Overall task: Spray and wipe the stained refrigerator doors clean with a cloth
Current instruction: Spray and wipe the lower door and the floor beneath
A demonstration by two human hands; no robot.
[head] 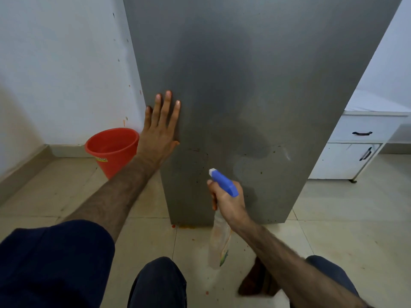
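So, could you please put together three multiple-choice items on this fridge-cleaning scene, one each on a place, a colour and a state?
1. Where does the bucket stand?
A. On the floor left of the refrigerator door
B. On the white cabinet
C. Behind the person

2. What colour is the spray bottle head?
A. Red
B. Blue
C. Green

3. What is the left hand doing?
A. Gripping a cloth
B. Hanging idle
C. Resting flat on the door

Answers: 1 A, the bucket sits on the tiles near the wall; 2 B, the nozzle above the right hand is blue; 3 C, its straight fingers lie against the grey surface.
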